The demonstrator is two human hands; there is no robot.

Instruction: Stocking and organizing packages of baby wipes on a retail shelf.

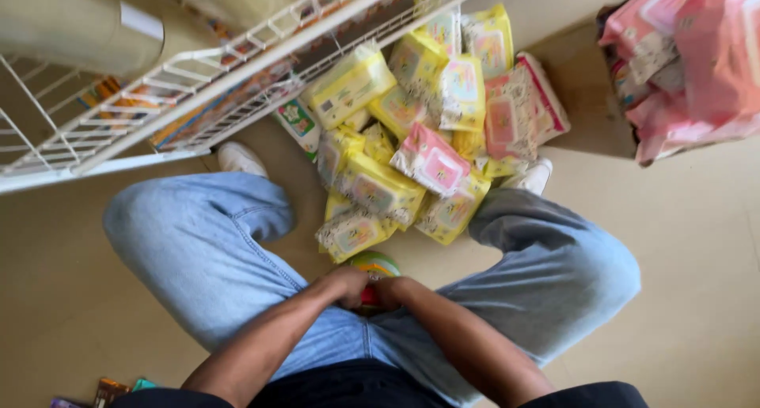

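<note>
Gripping a small round green-and-red pack (pixel 375 269) at lower centre, the left hand (pixel 346 285) and right hand (pixel 393 291) close on it together; mostly hidden, it could slip onto the yellow packets (pixel 380 188) heaped just above.

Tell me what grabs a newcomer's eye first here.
The heap of yellow wipe packs on the floor between the person's knees, one pink pack on top. At right, a box of pink packs. Below the heap, left hand and right hand meet on a round green item.
</note>
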